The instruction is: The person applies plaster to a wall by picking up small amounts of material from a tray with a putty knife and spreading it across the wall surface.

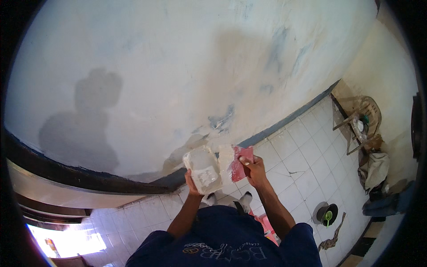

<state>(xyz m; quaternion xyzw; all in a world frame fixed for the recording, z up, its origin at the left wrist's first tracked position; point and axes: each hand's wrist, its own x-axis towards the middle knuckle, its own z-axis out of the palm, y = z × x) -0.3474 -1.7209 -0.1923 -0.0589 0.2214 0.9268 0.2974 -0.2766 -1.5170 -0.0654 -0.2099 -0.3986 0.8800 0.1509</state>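
My left hand (pixel 192 184) grips the side of a pale, roughly rectangular plastic tub (pixel 187 159), tilted so that its inside shows. White putty (pixel 206 177) lies in the tub and smears its walls. Just right of the tub, my right hand (pixel 255 171) pinches a flat pink putty spreader (pixel 239 171), thumb on its face. White paste coats the spreader's left edge. Both hands are in front of my body, close to the foot of a white wall (pixel 169 89). The wall carries uneven bluish-grey patches (pixel 222 120).
A dark blue-grey skirting (pixel 284 122) runs along the wall's foot above white floor tiles (pixel 307 147). On the right are a black bowl (pixel 332 209) with a green spoon, a twisted rag (pixel 330 242), a plastic chair (pixel 369 111) holding objects, and a pale sack (pixel 376 169). Pink items lie behind my right arm.
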